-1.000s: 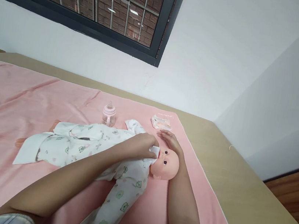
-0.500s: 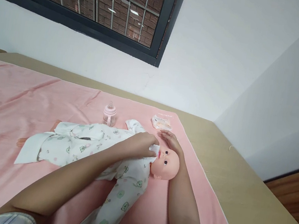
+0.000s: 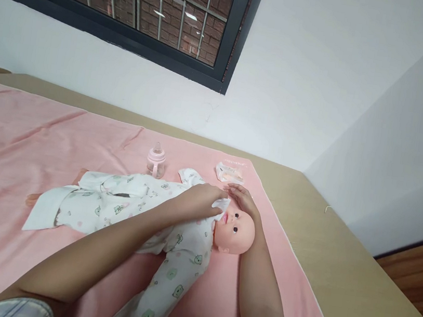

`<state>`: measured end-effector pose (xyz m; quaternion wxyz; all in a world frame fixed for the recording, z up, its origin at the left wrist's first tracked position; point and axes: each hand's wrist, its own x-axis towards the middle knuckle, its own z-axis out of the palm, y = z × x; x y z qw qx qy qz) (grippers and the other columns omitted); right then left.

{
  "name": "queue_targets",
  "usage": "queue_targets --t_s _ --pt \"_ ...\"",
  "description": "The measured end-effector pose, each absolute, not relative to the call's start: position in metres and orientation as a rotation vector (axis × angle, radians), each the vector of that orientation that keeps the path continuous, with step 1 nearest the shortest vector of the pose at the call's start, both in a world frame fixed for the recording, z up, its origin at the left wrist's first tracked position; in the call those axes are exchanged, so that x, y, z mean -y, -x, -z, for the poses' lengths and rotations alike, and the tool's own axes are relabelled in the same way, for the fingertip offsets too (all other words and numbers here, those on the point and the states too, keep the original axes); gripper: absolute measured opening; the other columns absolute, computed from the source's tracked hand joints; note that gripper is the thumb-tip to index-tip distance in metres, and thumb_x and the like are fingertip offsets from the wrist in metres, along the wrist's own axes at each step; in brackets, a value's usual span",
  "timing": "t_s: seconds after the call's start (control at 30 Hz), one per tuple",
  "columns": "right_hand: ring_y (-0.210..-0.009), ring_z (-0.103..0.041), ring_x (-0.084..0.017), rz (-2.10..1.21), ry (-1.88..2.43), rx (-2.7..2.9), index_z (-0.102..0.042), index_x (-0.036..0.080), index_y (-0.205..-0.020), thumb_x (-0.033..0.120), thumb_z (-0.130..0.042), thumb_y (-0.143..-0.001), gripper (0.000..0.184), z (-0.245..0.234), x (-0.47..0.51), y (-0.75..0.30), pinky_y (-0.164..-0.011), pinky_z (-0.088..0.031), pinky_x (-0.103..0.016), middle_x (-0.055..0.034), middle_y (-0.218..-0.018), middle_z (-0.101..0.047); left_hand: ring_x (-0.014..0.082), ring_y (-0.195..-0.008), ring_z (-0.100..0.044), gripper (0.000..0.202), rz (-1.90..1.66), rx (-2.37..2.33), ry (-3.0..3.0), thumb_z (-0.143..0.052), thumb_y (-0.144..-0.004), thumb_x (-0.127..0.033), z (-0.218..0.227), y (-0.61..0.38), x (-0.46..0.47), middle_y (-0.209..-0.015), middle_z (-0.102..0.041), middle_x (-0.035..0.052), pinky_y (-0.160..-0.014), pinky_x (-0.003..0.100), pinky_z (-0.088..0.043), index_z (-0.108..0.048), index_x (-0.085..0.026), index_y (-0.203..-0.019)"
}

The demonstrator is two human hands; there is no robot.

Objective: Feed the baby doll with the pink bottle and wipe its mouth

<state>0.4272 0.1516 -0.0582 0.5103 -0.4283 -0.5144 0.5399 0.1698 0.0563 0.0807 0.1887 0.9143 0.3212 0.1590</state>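
Note:
A baby doll (image 3: 238, 233) in a white printed outfit (image 3: 178, 253) lies on its back, its head to the right. Beside its mouth, my left hand (image 3: 203, 199) pinches a small white tissue (image 3: 222, 205), with part of the tissue hidden by the fingers. My right hand (image 3: 243, 198) rests along the far side of the doll's head, fingers stretched out. The right forearm passes behind the crown, apparently touching it.
A pink blanket (image 3: 21, 137) covers much of the wooden table (image 3: 322, 263). A baby bottle (image 3: 156, 161) with a pink collar stands upright beyond the doll. A small plastic packet (image 3: 229, 172) lies near my right fingertips. A barred window (image 3: 138, 6) is above.
The tissue and my left fingers have shifted slightly away from me, from the doll's mouth toward its far cheek. My right hand stays at the head.

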Motion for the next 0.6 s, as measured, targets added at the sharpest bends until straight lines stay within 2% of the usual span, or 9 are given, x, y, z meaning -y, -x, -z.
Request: queue_targets --t_s 0.17,0.6 --pt "-0.101 -0.067 -0.021 -1.299 1.043 1.235 -0.071 0.022 -0.095 0.039 -0.079 -0.065 0.035 0.0558 -0.1503 -0.4258 -0.106 -0.043 -0.037 -0.0046 -0.102 -0.074 0.0202 -0.073 -0.060 0.006 -0.459 -0.898 -2.564 -0.052 -0.081 -0.019 -0.0791 -0.1698 -0.0574 -0.078 -0.066 0.0019 -0.058 0.026 -0.032 -0.056 -0.019 -0.076" --pt "-0.105 -0.066 -0.021 -1.303 1.024 1.233 -0.070 0.022 -0.098 0.040 -0.079 -0.066 0.037 0.0590 -0.1512 -0.4269 -0.107 -0.043 -0.038 -0.0051 -0.103 -0.074 0.0230 -0.082 -0.063 0.017 -0.492 -0.931 -2.491 -0.054 -0.081 -0.021 -0.0767 -0.1733 -0.0600 -0.084 -0.071 0.0060 -0.067 0.025 -0.040 -0.071 -0.019 -0.086"
